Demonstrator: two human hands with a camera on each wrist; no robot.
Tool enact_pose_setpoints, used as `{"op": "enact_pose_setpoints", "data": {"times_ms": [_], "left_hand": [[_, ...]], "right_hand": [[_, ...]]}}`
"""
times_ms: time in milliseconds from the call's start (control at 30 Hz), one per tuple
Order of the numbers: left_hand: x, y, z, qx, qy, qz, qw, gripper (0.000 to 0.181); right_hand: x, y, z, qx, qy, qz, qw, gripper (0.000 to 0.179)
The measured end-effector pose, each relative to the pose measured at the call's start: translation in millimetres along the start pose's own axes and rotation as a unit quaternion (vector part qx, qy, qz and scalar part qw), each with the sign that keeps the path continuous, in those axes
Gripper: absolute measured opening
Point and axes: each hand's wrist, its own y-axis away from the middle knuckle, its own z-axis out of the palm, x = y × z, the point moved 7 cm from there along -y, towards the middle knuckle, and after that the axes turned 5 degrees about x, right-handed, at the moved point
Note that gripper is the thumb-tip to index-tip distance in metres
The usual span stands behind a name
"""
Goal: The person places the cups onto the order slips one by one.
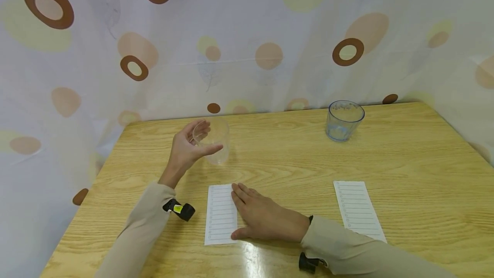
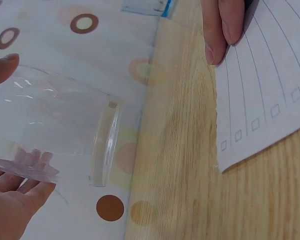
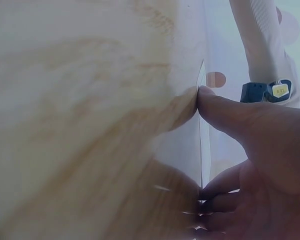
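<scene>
My left hand (image 1: 184, 148) is around a clear plastic cup (image 1: 221, 151), with the thumb on the near side and the fingers behind it. In the left wrist view the cup (image 2: 65, 125) lies between thumb and fingers, its base towards the table; whether it touches the wood I cannot tell. My right hand (image 1: 266, 218) rests flat, fingers extended, on the right edge of a white lined checklist sheet (image 1: 221, 216). The right wrist view shows its thumb and fingertips pressed down along the sheet's edge.
A blue-tinted clear tumbler (image 1: 344, 121) stands at the back right of the wooden table (image 1: 278, 158). Another lined sheet (image 1: 359, 205) lies to the right, partly behind the right sleeve. A patterned curtain (image 1: 247, 33) hangs behind the table.
</scene>
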Motion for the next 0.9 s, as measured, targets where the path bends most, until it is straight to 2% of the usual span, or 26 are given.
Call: {"op": "enact_pose_setpoints", "data": {"times_ms": [233, 467, 900], "left_hand": [[5.0, 8.5, 0.3, -0.005, -0.008, 0.01, 0.9999, 0.076], [14.2, 21.3, 0.8, -0.015, 0.028, 0.016, 0.9994, 0.075], [21.7, 46.7, -3.4, -0.023, 0.046, 0.028, 0.9983, 0.075]], "right_hand": [[0.7, 0.2, 0.5, -0.002, 0.002, 0.001, 1.0, 0.095], [1.3, 0.8, 0.3, -0.007, -0.004, -0.001, 1.0, 0.095], [0.8, 0.8, 0.3, -0.004, -0.005, -0.004, 1.0, 0.094]]}}
